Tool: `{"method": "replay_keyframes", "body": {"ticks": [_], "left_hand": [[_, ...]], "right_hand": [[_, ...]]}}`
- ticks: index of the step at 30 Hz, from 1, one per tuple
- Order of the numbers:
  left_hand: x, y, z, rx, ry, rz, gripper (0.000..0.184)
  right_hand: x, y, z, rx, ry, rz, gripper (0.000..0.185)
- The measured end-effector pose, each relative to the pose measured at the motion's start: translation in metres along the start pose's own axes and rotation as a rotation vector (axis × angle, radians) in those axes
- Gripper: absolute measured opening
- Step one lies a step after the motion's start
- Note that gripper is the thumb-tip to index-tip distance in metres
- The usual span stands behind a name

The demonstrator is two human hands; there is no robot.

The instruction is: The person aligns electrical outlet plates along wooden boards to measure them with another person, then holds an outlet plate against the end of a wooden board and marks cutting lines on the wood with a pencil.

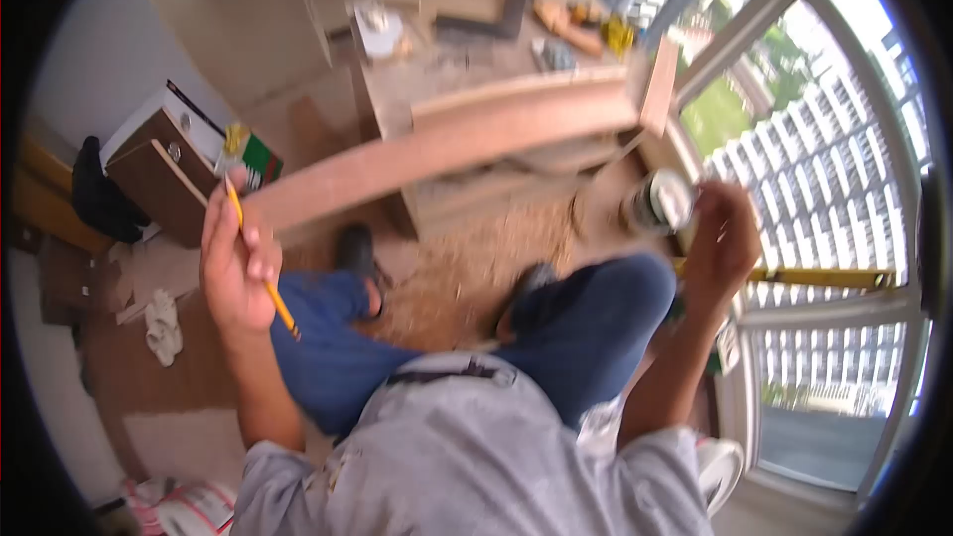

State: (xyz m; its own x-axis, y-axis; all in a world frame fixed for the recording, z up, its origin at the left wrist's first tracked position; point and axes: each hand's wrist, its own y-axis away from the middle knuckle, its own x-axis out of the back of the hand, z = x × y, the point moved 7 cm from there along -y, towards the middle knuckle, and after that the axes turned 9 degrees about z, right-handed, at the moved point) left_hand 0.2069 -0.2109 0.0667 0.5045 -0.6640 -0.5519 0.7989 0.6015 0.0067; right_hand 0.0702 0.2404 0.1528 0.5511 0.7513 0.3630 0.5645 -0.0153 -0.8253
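A yellow pencil [260, 263] slants across the palm of my left hand [236, 263], whose fingers are closed round it. Right beside these fingers is the near end of a long wooden board [437, 154]; whether they also grip it is hard to see. The board reaches across to the workbench [437, 208], its far part lying along another strip of wood [516, 99]. My right hand [727, 238] is raised on the window side with its fingers curled in. Close by its fingertips appears a round tin [658, 203]; anything inside the hand is hidden.
On the bench lie a dark carpenter's square [493, 15], a yellow-and-black tool [615, 35] and a white pad [380, 32]. Wood shavings [457, 273] cover the floor between my feet. A yellow spirit level [824, 278] rests along the window; white gloves [162, 326] lie at left.
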Motion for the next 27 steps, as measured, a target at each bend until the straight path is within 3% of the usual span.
{"method": "replay_keyframes", "body": {"ticks": [5, 10, 19, 23, 25, 27], "left_hand": [[-0.016, -0.005, -0.026, 0.100, -0.056, -0.020, 0.034], [-0.021, -0.007, -0.030, 0.212, 0.039, -0.133, 0.032], [-0.017, 0.006, 0.082, 0.103, 0.105, -0.265, 0.027], [-0.048, 0.008, 0.114, 0.027, 0.100, -0.327, 0.023], [-0.066, 0.007, 0.117, -0.054, 0.009, -0.299, 0.023], [-0.075, 0.006, 0.102, -0.009, 0.066, -0.226, 0.024]], "right_hand": [[0.001, 0.011, 0.017, -0.200, -0.094, 0.120, 0.008], [0.000, 0.039, 0.041, -0.298, -0.130, 0.091, 0.009], [0.014, 0.064, 0.072, -0.503, -0.363, 0.164, 0.015], [0.002, 0.049, 0.055, -0.431, -0.526, 0.112, 0.013], [-0.003, 0.030, 0.032, -0.269, -0.311, 0.028, 0.015], [-0.010, 0.016, 0.011, -0.220, -0.317, 0.016, 0.017]]}}
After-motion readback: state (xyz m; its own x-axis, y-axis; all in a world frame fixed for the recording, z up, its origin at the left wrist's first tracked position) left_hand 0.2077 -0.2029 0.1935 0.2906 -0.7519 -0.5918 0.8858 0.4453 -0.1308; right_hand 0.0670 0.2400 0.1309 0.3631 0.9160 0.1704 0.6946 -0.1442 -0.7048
